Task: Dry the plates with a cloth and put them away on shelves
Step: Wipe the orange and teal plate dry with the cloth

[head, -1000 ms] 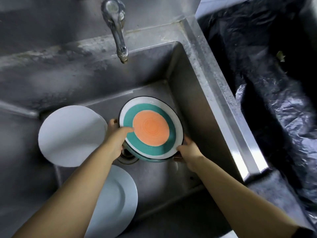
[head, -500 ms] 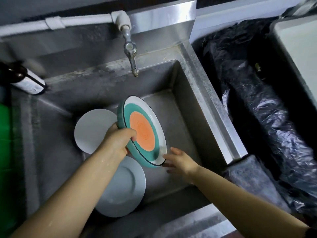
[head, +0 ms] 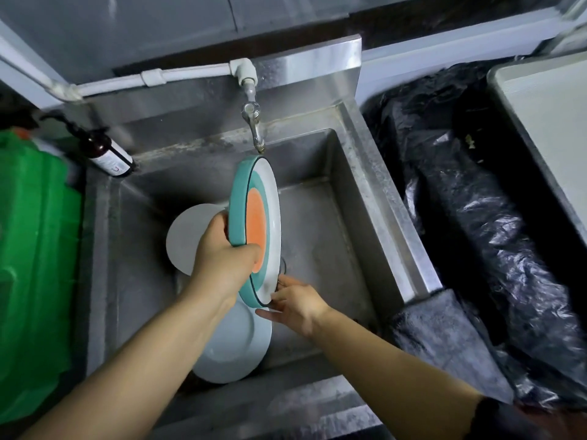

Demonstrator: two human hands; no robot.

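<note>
Over the sink (head: 374,198), the left hand (head: 222,265) is gripping the striped plate (head: 259,223) on edge, rim running toward the tap (head: 254,128); the right hand (head: 295,301), fingers extended, is touching its lower rim.

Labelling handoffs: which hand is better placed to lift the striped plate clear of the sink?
Left. The left hand already grips the teal, orange and white round plate, held on edge above the steel sink. The right hand only touches its lower rim with loose fingers.
</note>
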